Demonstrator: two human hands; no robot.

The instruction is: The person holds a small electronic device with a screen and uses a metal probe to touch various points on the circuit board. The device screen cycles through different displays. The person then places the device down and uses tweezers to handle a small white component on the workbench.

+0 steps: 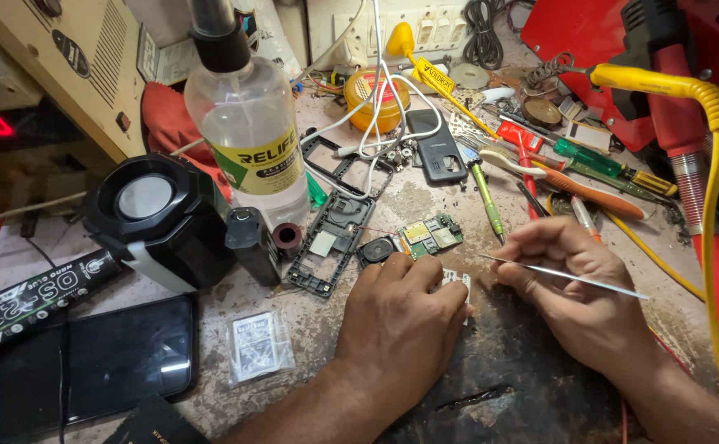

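Right hand (577, 292) pinching slim metal tweezers (565, 274) between thumb and curled fingers, knuckles up, wrist coming in from the lower right. Tweezers lying almost level, long axis running left to right, fine tip aimed left toward the other hand, back end jutting out past the knuckles to the right. Left hand (400, 325) palm down on the worn bench (310, 329), fingers bunched and pressed onto a small pale part (456, 279), mostly hidden beneath the fingertips; forearm slanting in from the bottom edge. Tweezer tip just beside that part, hard to tell whether touching. Just above the left knuckles, a green circuit board (430, 234) lying flat, a small round black speaker piece (376, 249) beside it, then a stripped black phone frame (330, 238) angled up and left. Further out: a clear squeeze bottle (248, 123) standing upright, a black speaker box (158, 218) at left, a dark phone (88, 366) face up at lower left, a small clear sachet (256, 345) near the left wrist, a green-handled screwdriver (487, 197) and a red soldering stand (688, 123) at right.
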